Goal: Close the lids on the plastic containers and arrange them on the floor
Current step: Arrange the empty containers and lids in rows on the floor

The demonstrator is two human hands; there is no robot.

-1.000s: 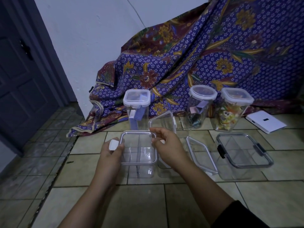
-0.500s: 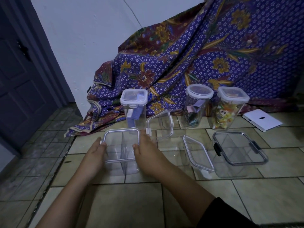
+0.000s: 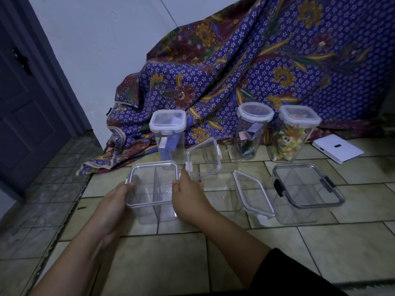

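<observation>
Container [image 3: 154, 189] now further left, empty.

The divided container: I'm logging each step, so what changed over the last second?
Both hands dropped from its lid to its sides: left hand and right hand now grip the divided container, lid on, and it sits further left. The other containers' lids, tilted, stayed put.

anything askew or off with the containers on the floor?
Two lids sit tilted, not seated: one propped lid behind the right hand, another lid leaning beside the black-latched container. No spills or damage visible.
</observation>
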